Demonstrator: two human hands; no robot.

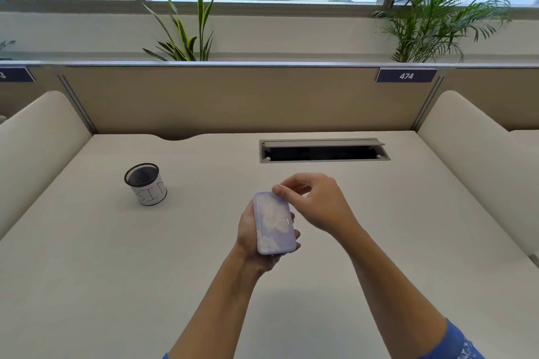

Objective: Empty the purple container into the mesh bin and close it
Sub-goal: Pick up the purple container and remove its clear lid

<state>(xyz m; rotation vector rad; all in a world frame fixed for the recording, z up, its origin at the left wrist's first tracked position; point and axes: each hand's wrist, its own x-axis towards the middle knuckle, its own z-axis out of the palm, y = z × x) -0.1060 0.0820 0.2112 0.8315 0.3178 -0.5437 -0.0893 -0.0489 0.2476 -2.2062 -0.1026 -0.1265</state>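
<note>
Your left hand (250, 237) cradles the flat purple rectangular container w/ rounded corners and a pale cloudy lid (274, 223) from underneath, above the off-white desk top (116, 271), roughly mid-desk. Long axis runs away from you, tilted a bit left at the far end. L fingers curl up round the right edge, tips (296, 234) poking out past the rim; palm and thumb side sit on the left edge. So L hand is closed around it, firm wrap.

Your right hand (316, 204) comes in from the right, above the container's far end. R thumb and fingertips (278, 190) are pinched close together at the far right corner of the lid, touching or just at it; can't tell if they actually grip the lid edge. Other R fingers curled loosely, wrist bent down. Lid looks seated flat on the box, no gap visible.

Both forearms bare, reaching fwd from bottom of view; blue sleeve (463, 342) shows at the R arm.

Black wire-mesh cylindrical bin w/ white paper label wrapped round its lower part (145, 183) stands upright on the desk, well apart to the left and farther back from the hands. Grey cable hatch (323, 150) at desk rear, flap open.
</note>
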